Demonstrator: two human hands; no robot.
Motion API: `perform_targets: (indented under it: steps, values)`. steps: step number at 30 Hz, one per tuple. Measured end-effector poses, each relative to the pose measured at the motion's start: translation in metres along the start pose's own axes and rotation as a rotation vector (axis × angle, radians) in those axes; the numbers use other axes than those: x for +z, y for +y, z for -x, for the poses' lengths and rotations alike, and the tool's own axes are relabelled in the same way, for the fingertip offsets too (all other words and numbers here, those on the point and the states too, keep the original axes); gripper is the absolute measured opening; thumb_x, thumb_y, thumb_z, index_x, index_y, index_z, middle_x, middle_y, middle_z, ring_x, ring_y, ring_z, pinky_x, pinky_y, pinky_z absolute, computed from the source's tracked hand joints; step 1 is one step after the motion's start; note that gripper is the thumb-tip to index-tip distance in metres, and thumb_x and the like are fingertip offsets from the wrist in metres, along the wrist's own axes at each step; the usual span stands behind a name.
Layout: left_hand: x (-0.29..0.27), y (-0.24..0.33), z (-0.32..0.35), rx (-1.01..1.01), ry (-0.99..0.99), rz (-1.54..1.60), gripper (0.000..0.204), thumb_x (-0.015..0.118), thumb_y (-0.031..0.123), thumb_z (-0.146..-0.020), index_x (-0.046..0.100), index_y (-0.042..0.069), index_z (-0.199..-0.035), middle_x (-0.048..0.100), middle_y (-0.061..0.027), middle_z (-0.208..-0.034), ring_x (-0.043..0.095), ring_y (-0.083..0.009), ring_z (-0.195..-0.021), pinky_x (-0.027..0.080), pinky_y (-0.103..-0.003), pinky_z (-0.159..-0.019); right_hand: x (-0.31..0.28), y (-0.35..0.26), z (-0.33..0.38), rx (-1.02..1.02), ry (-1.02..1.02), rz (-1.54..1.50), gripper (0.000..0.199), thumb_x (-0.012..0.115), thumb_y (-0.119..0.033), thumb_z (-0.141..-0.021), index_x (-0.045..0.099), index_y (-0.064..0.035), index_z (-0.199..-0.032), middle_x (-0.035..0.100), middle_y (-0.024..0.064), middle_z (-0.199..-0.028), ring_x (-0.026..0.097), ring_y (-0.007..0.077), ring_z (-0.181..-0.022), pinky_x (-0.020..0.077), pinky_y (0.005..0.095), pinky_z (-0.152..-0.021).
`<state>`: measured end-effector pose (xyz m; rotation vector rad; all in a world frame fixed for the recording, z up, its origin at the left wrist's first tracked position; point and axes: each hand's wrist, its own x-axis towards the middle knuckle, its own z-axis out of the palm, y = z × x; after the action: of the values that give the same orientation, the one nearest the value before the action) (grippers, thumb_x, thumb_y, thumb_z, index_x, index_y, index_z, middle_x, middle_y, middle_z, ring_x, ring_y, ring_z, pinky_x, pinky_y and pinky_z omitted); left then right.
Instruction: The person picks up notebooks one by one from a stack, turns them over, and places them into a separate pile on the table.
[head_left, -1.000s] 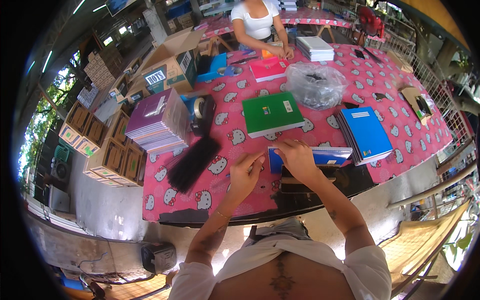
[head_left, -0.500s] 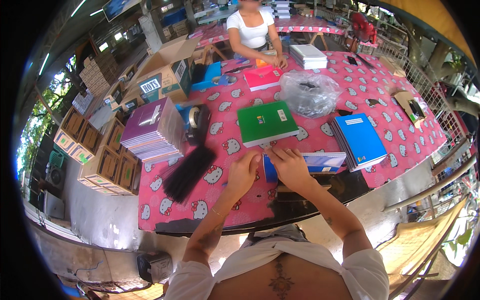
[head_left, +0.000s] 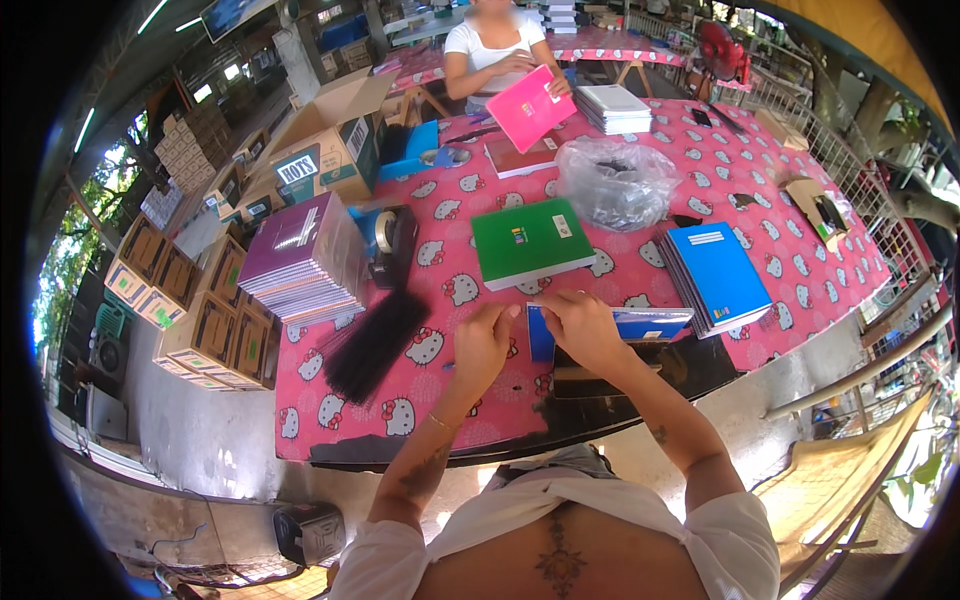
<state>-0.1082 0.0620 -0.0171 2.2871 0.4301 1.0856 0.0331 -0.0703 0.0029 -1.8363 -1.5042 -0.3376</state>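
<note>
A blue notebook [head_left: 655, 322] stands propped with its edge toward me, leaning by a dark block [head_left: 590, 372] at the table's near edge. My right hand [head_left: 583, 325] is closed at the notebook's left end, its fingers curled over the top edge. Just left of it, my left hand [head_left: 483, 340] is closed with thumb and fingers pinched together. Whatever lies between the fingers of either hand is too small or hidden to make out. Beyond my hands lies a green notebook [head_left: 530, 243]. A bundle of thin black strands [head_left: 378, 347] rests left of my left hand.
Blue notebooks [head_left: 718, 275] are stacked at right, purple notebooks [head_left: 300, 250] at left beside a tape dispenser [head_left: 393, 247]. A clear plastic bag [head_left: 618, 185] sits mid-table. Across the table, a person holds a pink notebook [head_left: 530, 108] above a reddish-brown one [head_left: 522, 155]. Cartons [head_left: 215, 320] stand left.
The person opposite has lifted the pink notebook off the table, uncovering a reddish-brown one. My hands stay near the blue notebook's left end, with my right fingers slightly more curled.
</note>
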Motion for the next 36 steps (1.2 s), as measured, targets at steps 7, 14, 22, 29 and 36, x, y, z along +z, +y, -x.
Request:
perform_targets:
  steps: [7,14,22,29,36]
  values:
    - [0.001,-0.001,-0.001,-0.064,-0.018,0.144,0.016,0.071,0.015,-0.094,0.071,-0.001,-0.090,0.059,-0.0104,-0.064,0.050,-0.0150,-0.054,0.039,-0.033,-0.052,-0.003,-0.004,-0.001,0.010,-0.047,-0.034,0.019,0.066,-0.008,-0.083,0.072,-0.0076,-0.101,0.069,0.0126,-0.084,0.069,0.0336,-0.078,0.0568,0.0440,-0.070]
    - [-0.003,0.006,-0.002,0.028,-0.013,-0.009,0.013,0.072,0.014,-0.091,0.070,0.001,-0.090,0.066,-0.0159,-0.075,0.063,-0.0327,-0.059,0.046,-0.041,-0.053,-0.005,-0.001,-0.002,0.074,-0.030,-0.066,0.015,0.066,-0.010,-0.086,0.072,-0.0063,-0.099,0.070,0.0135,-0.086,0.069,0.0353,-0.079,0.0565,0.0461,-0.070]
    - [-0.003,0.003,-0.006,-0.003,-0.023,-0.024,0.014,0.073,0.016,-0.090,0.069,0.004,-0.094,0.067,-0.0148,-0.079,0.065,-0.0343,-0.068,0.050,-0.042,-0.058,-0.008,-0.004,-0.004,0.051,-0.034,-0.120,0.012,0.067,-0.011,-0.086,0.072,-0.0057,-0.095,0.070,0.0135,-0.086,0.068,0.0363,-0.074,0.0558,0.0458,-0.066]
    - [-0.017,-0.013,-0.041,0.172,-0.517,-0.057,0.021,0.070,0.024,-0.093,0.063,0.011,-0.108,0.062,-0.0107,-0.099,0.067,-0.0379,-0.083,0.053,-0.046,-0.065,-0.013,0.008,-0.009,0.021,-0.097,-0.230,0.010,0.069,-0.008,-0.084,0.071,-0.0027,-0.093,0.067,0.0163,-0.089,0.067,0.0383,-0.081,0.0551,0.0469,-0.072]
    - [-0.018,-0.001,-0.045,0.147,-0.502,-0.070,0.029,0.066,0.032,-0.095,0.067,0.010,-0.114,0.067,-0.0123,-0.099,0.068,-0.0360,-0.085,0.054,-0.047,-0.072,-0.009,0.024,-0.008,-0.027,-0.152,-0.261,0.012,0.072,-0.006,-0.083,0.071,-0.0021,-0.094,0.066,0.0161,-0.097,0.067,0.0387,-0.089,0.0545,0.0473,-0.077]
